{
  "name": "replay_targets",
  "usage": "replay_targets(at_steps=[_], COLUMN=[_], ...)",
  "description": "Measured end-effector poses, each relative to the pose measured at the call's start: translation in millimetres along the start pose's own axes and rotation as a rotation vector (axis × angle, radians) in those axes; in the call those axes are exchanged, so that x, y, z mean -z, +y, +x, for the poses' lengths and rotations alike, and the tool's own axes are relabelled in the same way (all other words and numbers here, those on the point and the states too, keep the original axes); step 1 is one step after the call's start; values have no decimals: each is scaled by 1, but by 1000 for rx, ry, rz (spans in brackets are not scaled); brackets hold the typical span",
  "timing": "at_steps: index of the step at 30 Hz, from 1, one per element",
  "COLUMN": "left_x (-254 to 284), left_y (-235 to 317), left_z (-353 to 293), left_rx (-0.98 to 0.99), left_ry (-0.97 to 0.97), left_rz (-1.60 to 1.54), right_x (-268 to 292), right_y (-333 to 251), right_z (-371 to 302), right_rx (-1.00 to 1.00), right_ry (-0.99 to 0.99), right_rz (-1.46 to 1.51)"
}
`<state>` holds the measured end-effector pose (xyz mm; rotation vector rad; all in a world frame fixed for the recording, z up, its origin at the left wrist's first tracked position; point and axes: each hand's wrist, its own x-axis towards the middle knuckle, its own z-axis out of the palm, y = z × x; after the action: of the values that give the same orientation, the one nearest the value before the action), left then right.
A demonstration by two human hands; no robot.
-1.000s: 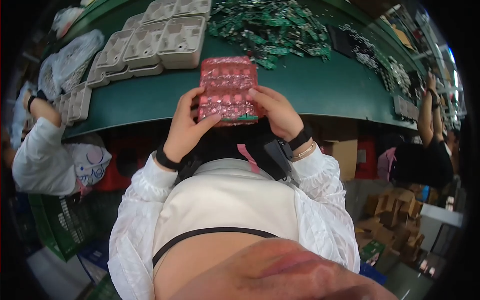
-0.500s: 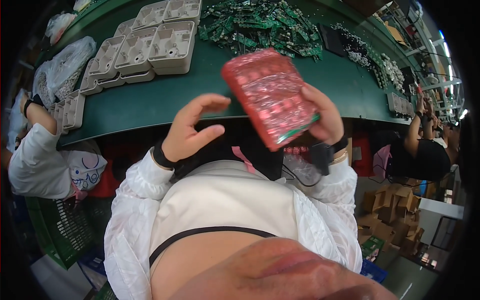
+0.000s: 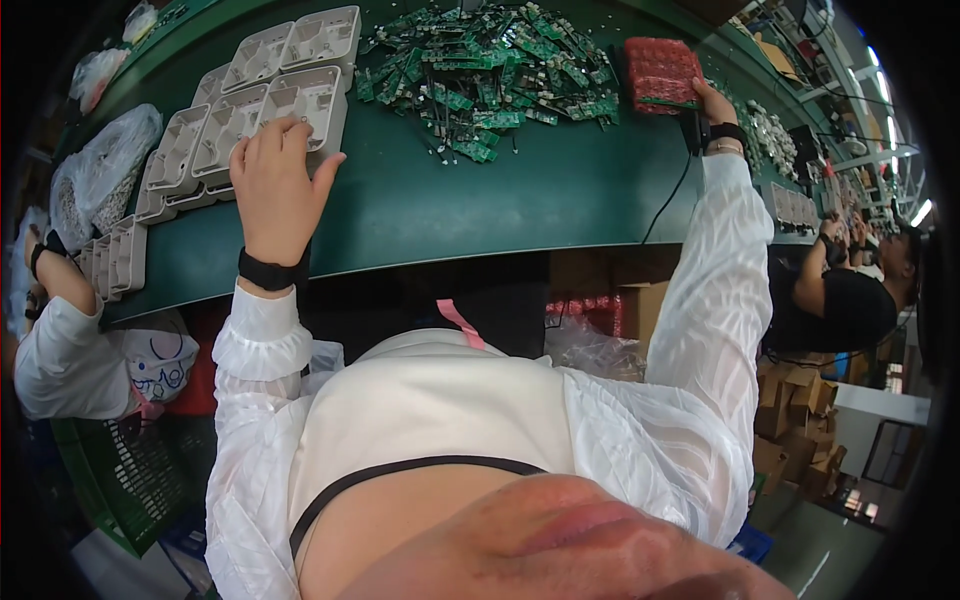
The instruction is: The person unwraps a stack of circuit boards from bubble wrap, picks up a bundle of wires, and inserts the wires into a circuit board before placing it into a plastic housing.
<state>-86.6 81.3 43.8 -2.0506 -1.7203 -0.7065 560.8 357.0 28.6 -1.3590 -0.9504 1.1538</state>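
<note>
A flat bundle in red bubble wrap (image 3: 662, 72), with a green edge showing on its near side, is at the far right of the pile of circuit boards. My right hand (image 3: 716, 103) grips its near right corner; some fingers are hidden. On the left, my left hand (image 3: 278, 190) reaches over the near edge of a beige plastic housing (image 3: 308, 98), fingers stretched and thumb spread. It touches or hovers just above that housing; I cannot tell which. Several such housings stand stacked in rows around it.
Green circuit boards (image 3: 490, 75) with black wires form a heap on the green table (image 3: 480, 205). Small white parts (image 3: 770, 135) lie at the right. A clear bag (image 3: 105, 170) stands far left. Co-workers sit on both sides, one arm (image 3: 65, 290) at the left.
My right hand has carried the red bundle from in front of me to the far right of the table. My left hand has moved forward and left onto the housings.
</note>
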Motion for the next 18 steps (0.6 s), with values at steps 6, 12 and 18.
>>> replay_targets(at_steps=[6, 12, 18], left_x=[-11, 1, 39], left_y=[5, 16, 34], left_z=[1, -10, -32], left_rx=[7, 37, -74], left_ry=[-9, 105, 108], left_rz=[112, 67, -150], right_x=[-5, -117, -214], right_y=[15, 4, 16], right_z=[38, -43, -197], right_rx=[174, 743, 381], right_ry=[275, 199, -499], right_rz=[-731, -1201, -882])
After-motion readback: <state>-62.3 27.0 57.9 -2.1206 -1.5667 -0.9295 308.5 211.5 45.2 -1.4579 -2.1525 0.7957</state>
